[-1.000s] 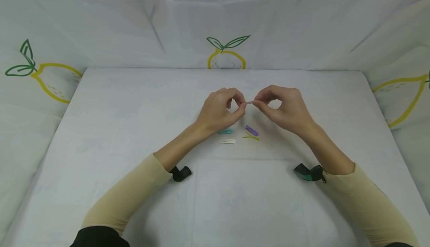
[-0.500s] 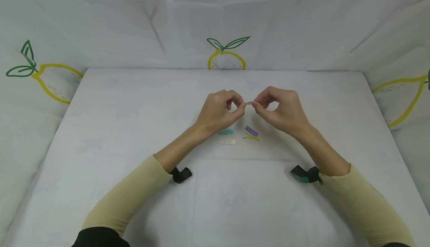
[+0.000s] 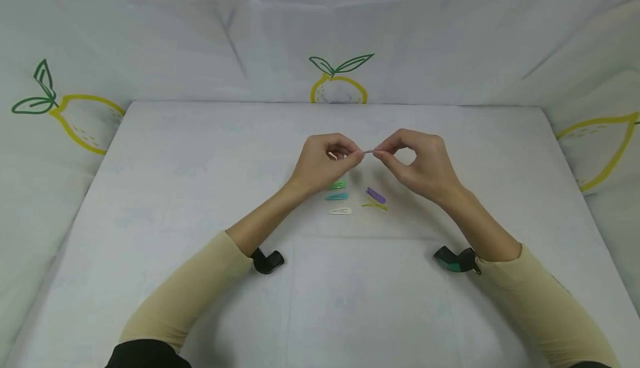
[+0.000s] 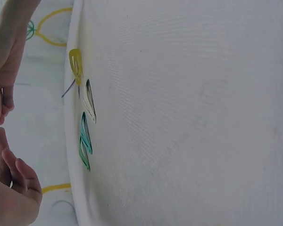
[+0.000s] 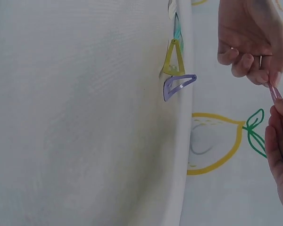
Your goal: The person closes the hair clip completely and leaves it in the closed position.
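Our left hand (image 3: pixel 322 162) and right hand (image 3: pixel 426 162) pinch the pink clip (image 5: pixel 274 93) toward the table's (image 3: pixel 215 140) far edge; we'd press evenly.

A white, faintly creased cloth-covered tabletop (image 3: pixel 360 296) stands before pale, wrinkled sheeting (image 3: pixel 160 29) that encloses its far, left and right sides. Yellow-outlined lemon prints (image 3: pixel 339 90) decorate each side, the central one green-leaved. Soft, greyish light leaves blurred shadows.

A sheet-lined booth, its building unclear: white table (image 3: pixel 350 296) below the fingers (image 3: pixel 392 163), white sheets (image 3: pixel 425 40) (lemons (image 3: pixel 339 88) printed on) beyond and either side of them.
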